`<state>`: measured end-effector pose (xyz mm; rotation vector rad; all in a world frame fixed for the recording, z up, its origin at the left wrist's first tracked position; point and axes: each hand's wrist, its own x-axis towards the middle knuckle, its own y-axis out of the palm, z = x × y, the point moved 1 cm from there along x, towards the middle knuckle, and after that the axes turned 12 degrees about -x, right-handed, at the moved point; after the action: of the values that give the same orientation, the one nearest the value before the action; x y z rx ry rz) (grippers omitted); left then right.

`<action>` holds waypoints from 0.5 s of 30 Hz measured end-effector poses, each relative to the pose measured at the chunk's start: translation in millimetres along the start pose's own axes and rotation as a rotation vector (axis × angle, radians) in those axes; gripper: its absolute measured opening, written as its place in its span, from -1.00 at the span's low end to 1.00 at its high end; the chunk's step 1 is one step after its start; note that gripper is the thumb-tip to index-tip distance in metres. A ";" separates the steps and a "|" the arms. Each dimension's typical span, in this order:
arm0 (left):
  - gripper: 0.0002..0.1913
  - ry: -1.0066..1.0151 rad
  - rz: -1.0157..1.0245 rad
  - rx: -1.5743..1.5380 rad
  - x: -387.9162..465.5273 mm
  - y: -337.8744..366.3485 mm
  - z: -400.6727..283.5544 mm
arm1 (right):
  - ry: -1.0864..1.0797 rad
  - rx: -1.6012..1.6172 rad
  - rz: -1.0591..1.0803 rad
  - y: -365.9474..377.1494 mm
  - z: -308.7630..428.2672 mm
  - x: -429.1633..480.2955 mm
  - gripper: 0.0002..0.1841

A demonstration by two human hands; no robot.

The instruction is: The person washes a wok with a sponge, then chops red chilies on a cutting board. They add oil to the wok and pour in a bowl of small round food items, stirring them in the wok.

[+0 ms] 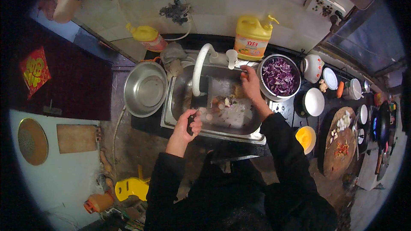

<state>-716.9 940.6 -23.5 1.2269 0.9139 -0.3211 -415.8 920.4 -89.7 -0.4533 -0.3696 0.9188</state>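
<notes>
My left hand (188, 126) grips the dark handle of a cleaver (202, 94) over the sink's near left side. Its broad dark blade points away from me, partly behind the white curved faucet spout (199, 67). Over the right side of the steel sink (237, 122), my right hand (251, 85) has partly curled fingers, close to the white faucet lever (231, 58). Whether those fingers touch anything is unclear. Food scraps (221, 104) and small pale round pieces lie on the sink floor.
Left of the sink sits a steel basin (146, 88). Shredded purple cabbage (278, 76) fills a bowl on the right, below a yellow detergent jug (253, 37). Farther right are a beaten-egg bowl (305, 138), a round chopping board (334, 163), and a wok (382, 125) beside a blue flame.
</notes>
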 end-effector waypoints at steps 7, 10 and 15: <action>-0.82 -0.047 -0.019 -0.015 -8.2 -5.9 19.3 | -0.259 -0.554 0.210 4.7 23.9 -0.2 -0.25; -0.85 0.365 -0.345 0.791 -24.0 0.6 36.9 | -0.236 -0.750 0.397 0.7 9.8 -21.6 -0.28; -0.78 0.439 -0.373 1.273 -39.8 -27.3 55.3 | 0.114 -0.556 0.547 -58.4 25.8 -93.9 -0.67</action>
<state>-736.1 871.2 -9.2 2.3423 1.3775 -1.0636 -441.3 817.9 -47.9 -1.1515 -0.4027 1.3123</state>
